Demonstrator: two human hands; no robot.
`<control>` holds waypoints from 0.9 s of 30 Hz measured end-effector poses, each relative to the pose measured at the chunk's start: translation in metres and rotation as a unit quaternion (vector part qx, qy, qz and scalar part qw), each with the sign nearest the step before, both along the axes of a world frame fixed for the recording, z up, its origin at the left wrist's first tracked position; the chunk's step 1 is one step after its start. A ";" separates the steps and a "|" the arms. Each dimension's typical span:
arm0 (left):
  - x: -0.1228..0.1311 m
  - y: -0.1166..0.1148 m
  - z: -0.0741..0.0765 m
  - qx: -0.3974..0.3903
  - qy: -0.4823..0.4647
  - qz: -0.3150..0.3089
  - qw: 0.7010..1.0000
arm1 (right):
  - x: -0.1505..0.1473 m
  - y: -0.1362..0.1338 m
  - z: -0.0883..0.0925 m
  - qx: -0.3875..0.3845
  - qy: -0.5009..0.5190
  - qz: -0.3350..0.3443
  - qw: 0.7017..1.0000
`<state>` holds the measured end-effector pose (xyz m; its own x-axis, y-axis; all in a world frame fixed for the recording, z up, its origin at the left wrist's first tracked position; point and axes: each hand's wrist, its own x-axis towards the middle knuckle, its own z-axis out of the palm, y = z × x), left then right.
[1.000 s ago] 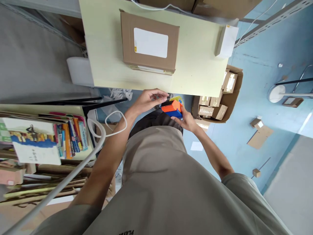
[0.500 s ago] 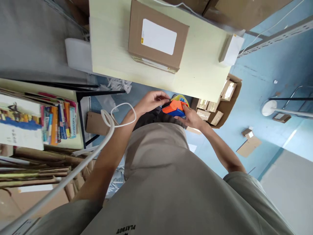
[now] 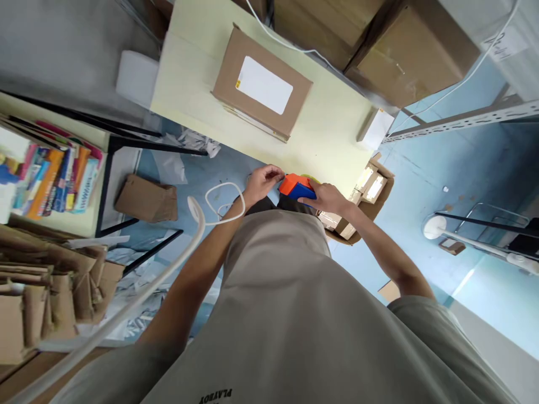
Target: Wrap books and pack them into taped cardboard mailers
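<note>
My right hand (image 3: pixel 330 198) is wrapped round an orange and blue tape dispenser (image 3: pixel 296 186), held in front of my waist near the table's edge. A sliver of a yellow roll (image 3: pixel 310 179) shows behind it. My left hand (image 3: pixel 264 182) is closed in a pinch right beside the dispenser's left end; whatever lies between its fingertips is too small to make out. Beyond both hands, a closed cardboard box (image 3: pixel 261 115) with a white label lies on the pale yellow table (image 3: pixel 332 148).
A small white box (image 3: pixel 374 130) stands at the table's right end, with large cartons behind. An open carton of small boxes (image 3: pixel 373 207) sits below on the right. Books (image 3: pixel 59 177) and folded cardboard are on the left. A white looped holder (image 3: pixel 197 210) crosses near my left arm.
My view has turned and shifted, so the table and box appear tilted more. The dispenser has turned slightly in my right hand, and my left hand stays close to its end.
</note>
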<state>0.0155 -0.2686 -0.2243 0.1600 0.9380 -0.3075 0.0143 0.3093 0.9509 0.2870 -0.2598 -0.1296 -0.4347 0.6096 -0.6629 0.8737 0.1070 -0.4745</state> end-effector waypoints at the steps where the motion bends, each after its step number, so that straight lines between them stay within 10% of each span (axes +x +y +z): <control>1: 0.004 0.000 -0.003 0.008 0.009 0.013 1.000 | 0.010 0.006 0.000 -0.003 -0.007 0.018 1.000; 8: 0.011 0.030 -0.032 0.062 0.056 0.146 0.986 | 0.059 0.052 0.002 0.053 -0.079 0.069 0.993; 27: -0.026 0.061 -0.081 0.079 0.057 0.233 0.968 | 0.025 0.057 -0.019 0.125 -0.157 0.055 0.978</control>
<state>-0.0109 -0.2079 -0.3052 -0.3173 0.9372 -0.1449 0.0152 0.1578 0.9873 0.3116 -0.2028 -0.1490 -0.3055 0.7304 -0.6109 0.9489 0.2866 -0.1318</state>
